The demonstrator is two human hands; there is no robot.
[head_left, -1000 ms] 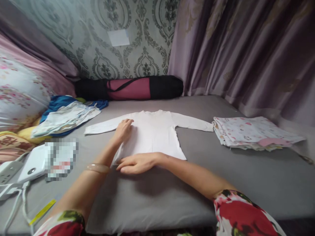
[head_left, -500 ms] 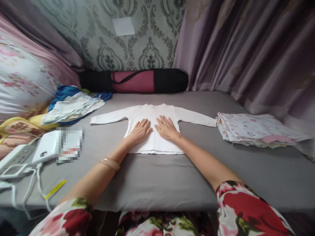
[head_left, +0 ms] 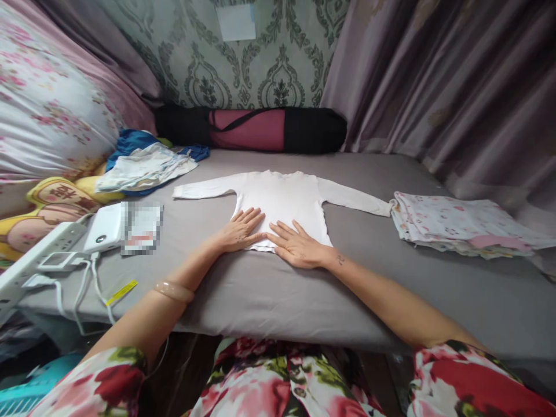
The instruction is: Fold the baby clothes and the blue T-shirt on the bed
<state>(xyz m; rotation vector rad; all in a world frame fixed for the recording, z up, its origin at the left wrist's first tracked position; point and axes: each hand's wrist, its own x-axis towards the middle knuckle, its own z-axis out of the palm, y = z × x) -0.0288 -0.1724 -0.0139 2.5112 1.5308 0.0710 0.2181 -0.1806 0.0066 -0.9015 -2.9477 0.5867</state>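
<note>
On one white shirt point(head_left: 282, 200), two flat hands point(head_left: 241, 230)

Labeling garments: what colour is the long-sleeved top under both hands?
Plain white long-sleeved top, no print, spread flat on the grey sheet. Head view.

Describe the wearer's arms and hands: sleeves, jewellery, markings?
Both forearms are bare. Short floral sleeves in red, white and green end near the elbows. The left wrist wears a pale translucent bangle. A small dark mark sits on the right wrist. Left hand and right hand wear no gloves.
</note>
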